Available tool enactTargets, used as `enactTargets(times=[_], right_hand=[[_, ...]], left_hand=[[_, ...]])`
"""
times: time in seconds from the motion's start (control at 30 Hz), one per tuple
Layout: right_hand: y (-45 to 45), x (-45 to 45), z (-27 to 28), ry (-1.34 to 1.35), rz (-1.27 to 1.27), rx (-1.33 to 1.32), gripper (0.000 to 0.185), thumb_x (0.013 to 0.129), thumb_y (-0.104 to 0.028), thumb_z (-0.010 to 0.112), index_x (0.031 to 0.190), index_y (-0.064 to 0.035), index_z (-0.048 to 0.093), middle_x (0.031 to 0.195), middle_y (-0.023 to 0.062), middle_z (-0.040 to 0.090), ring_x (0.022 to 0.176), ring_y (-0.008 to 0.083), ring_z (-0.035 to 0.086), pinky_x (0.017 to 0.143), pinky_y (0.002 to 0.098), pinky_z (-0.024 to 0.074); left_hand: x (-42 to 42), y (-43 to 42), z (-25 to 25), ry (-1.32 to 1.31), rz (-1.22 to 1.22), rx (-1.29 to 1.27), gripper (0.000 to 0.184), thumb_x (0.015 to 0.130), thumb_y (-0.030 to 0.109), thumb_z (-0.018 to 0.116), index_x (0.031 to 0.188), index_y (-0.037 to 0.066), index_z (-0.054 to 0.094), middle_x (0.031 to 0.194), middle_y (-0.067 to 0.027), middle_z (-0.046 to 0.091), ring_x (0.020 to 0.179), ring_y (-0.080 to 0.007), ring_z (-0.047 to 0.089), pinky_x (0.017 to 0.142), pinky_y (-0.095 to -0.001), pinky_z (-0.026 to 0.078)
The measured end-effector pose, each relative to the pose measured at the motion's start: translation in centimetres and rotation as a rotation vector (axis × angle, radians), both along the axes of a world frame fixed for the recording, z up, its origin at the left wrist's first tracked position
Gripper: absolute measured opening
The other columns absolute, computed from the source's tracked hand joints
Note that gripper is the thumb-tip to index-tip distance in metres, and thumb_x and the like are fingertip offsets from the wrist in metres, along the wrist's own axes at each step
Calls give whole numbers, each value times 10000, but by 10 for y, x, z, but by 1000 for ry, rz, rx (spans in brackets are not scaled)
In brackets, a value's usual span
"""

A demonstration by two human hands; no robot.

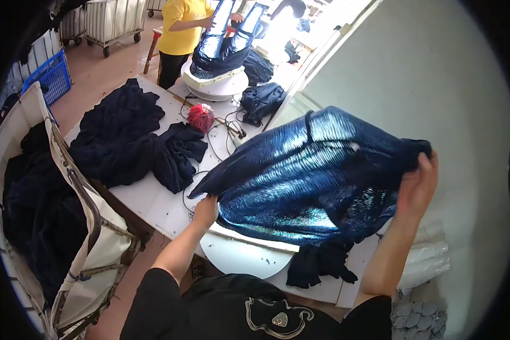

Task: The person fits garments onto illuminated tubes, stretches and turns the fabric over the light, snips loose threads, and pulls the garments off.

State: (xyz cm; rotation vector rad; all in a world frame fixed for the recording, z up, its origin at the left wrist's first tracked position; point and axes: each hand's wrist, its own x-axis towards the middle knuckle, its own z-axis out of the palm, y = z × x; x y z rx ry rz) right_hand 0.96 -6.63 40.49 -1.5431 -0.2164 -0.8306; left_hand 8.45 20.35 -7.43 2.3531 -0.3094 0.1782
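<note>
A dark blue knitted garment [300,175] is spread between my two hands, with bright light shining through its fabric. My left hand [205,211] grips its lower left edge, fingers closed. Raised at the right, my right hand [418,184] holds the bunched upper right end of the garment. Under the cloth, a white board edge and a round white disc [246,256] show at the front of the table. A dark crumpled piece [321,265] lies beside the disc.
Dark garments [119,136] are piled on the white table [144,212]. A canvas cart [109,238] with dark cloth stands at the left. Red yarn [201,118] and cables lie behind. A person in yellow [181,28] handles another garment at a second round stand [215,88].
</note>
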Motion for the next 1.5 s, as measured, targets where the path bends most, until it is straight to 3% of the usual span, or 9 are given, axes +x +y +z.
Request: enactTargets(times=[0.37, 0.47, 0.63, 0.8, 0.97, 1.07, 1.17, 1.4, 1.5], right_hand=[[-12, 2, -28, 384, -603, -645, 420, 851, -79, 643, 1249, -79, 512, 1085, 66, 594, 927, 139, 577, 814, 280, 457], [19, 7, -33, -155, -580, -983, 412, 845, -77, 635, 1243, -81, 530, 1222, 101, 574, 1089, 223, 567, 919, 315, 429], [63, 36, -70, -43, -390, -1005, 415, 823, 8, 565, 1233, -48, 531, 1247, 184, 568, 1160, 371, 539, 976, 388, 428], [51, 61, -117, 58, -356, -712, 504, 817, 29, 541, 1310, -46, 468, 1207, 217, 576, 1092, 407, 562, 926, 400, 463], [-8, 54, -278, 690, -410, -1090, 405, 823, -34, 561, 1226, -24, 528, 1183, 230, 592, 1070, 379, 592, 924, 408, 482], [-51, 43, -370, 1018, -98, -1483, 370, 824, -218, 616, 1139, -27, 578, 1097, 224, 638, 1024, 395, 620, 919, 429, 495], [-65, 24, -400, 1063, -67, -1620, 434, 780, -128, 659, 1193, -49, 550, 1108, 247, 630, 1024, 419, 611, 897, 446, 497], [-1, 38, -247, 525, 62, -383, 294, 835, -30, 570, 1129, -32, 561, 981, 167, 638, 885, 362, 640, 800, 400, 493], [36, 34, -187, 128, -164, -647, 243, 861, -59, 582, 1099, -12, 568, 929, 174, 621, 817, 371, 622, 756, 423, 487]], left_hand=[[6, -1, 5, 1, -28, 69, 226, 821, 101, 546, 1019, 12, 609, 866, -247, 649, 742, -397, 650, 693, -492, 528], [13, 3, 17, -5, -79, 32, 248, 831, 108, 541, 1034, -12, 619, 896, -255, 656, 772, -417, 647, 719, -501, 522], [26, 9, 89, -305, -161, -386, 377, 859, 110, 540, 1216, -8, 570, 1232, -293, 546, 1169, -428, 506, 1003, -432, 396], [48, 1, 144, -349, -160, -650, 339, 811, 95, 639, 1134, 1, 597, 1135, -234, 608, 1075, -400, 574, 944, -429, 433], [34, 1, 215, -50, -273, -478, 431, 846, 21, 606, 1268, 23, 522, 1303, -183, 537, 1199, -300, 530, 964, -363, 435], [18, -7, 247, -366, -334, -567, 459, 860, 33, 579, 1313, 60, 510, 1362, -169, 500, 1232, -309, 507, 972, -376, 433], [16, -4, 233, -377, -378, -490, 477, 859, 9, 551, 1329, 80, 512, 1363, -135, 506, 1221, -284, 514, 979, -379, 430], [17, -6, 220, -294, -328, -544, 446, 873, 37, 573, 1315, 78, 521, 1263, -133, 577, 1131, -271, 572, 929, -363, 456], [15, -16, 238, -312, -320, -569, 456, 877, 44, 589, 1326, 76, 514, 1220, -146, 592, 1042, -265, 604, 888, -355, 469]])
